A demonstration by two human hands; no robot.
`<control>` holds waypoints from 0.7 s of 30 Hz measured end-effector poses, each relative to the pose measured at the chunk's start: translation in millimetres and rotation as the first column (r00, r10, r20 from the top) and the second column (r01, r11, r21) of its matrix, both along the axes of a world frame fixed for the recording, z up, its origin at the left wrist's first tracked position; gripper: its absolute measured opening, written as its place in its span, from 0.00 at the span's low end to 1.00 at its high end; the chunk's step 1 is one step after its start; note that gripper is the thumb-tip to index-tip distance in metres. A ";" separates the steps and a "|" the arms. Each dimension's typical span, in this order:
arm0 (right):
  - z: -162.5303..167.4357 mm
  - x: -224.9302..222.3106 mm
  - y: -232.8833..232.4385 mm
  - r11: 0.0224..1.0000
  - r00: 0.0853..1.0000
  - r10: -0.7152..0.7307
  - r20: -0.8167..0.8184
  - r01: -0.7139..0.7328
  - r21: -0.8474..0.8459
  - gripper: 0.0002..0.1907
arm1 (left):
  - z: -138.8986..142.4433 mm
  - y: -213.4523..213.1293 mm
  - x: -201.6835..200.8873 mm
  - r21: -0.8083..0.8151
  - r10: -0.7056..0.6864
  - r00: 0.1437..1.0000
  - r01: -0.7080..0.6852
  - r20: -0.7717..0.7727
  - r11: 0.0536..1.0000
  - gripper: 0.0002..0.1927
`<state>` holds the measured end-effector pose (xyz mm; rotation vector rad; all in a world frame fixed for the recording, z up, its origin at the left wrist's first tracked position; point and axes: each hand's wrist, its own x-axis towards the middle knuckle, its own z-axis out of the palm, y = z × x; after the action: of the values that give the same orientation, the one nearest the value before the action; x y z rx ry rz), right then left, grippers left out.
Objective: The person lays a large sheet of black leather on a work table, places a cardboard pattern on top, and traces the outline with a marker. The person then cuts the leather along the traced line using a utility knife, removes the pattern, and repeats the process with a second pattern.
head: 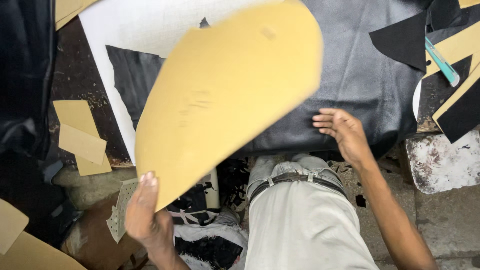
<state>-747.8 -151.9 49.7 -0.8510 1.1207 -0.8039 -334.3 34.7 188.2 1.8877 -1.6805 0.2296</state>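
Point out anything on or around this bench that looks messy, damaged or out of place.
Black offcuts lie scattered on the floor below the bench edge. The white stool at right is stained and chipped. The tan card pattern in the left hand is blurred, bowing in mid-air.

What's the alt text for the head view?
Seen from above, a person's left hand lifts a large curved tan card pattern by its lower corner, while the right hand lies flat on a black leather sheet spread over a worktable. Smaller tan card pieces lie at the left, a teal knife at the right.
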 end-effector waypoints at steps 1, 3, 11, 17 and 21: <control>2.5 -6.6 -3.2 0.999 0.998 -0.039 0.057 0.038 0.023 0.31 | -10.9 -9.5 2.8 0.020 -0.042 0.997 0.041 0.063 0.999 0.17; 2.8 -11.6 -7.7 0.991 0.980 -0.110 0.165 0.096 0.094 0.33 | -40.2 -26.3 -2.5 0.032 -0.137 0.976 0.134 0.170 0.991 0.16; -19.1 -16.0 -15.7 0.973 0.966 -0.232 -0.116 0.229 -0.037 0.22 | -101.8 -51.5 10.2 0.267 -0.340 0.940 0.333 -0.021 0.904 0.26; -47.9 -5.4 -29.2 0.965 0.925 -0.227 -0.303 0.171 -0.201 0.20 | -140.2 -67.2 56.3 0.400 -0.242 0.968 0.250 -0.072 0.882 0.34; -57.8 2.3 -29.2 0.956 0.890 -0.254 -0.379 0.170 -0.241 0.18 | -153.6 -45.5 107.4 0.351 0.042 0.981 0.028 -0.192 0.936 0.25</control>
<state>-745.6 -181.1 -8.1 -1.1126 1.5412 -0.9608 -226.9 -10.8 34.6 2.0929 -1.6612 -0.2684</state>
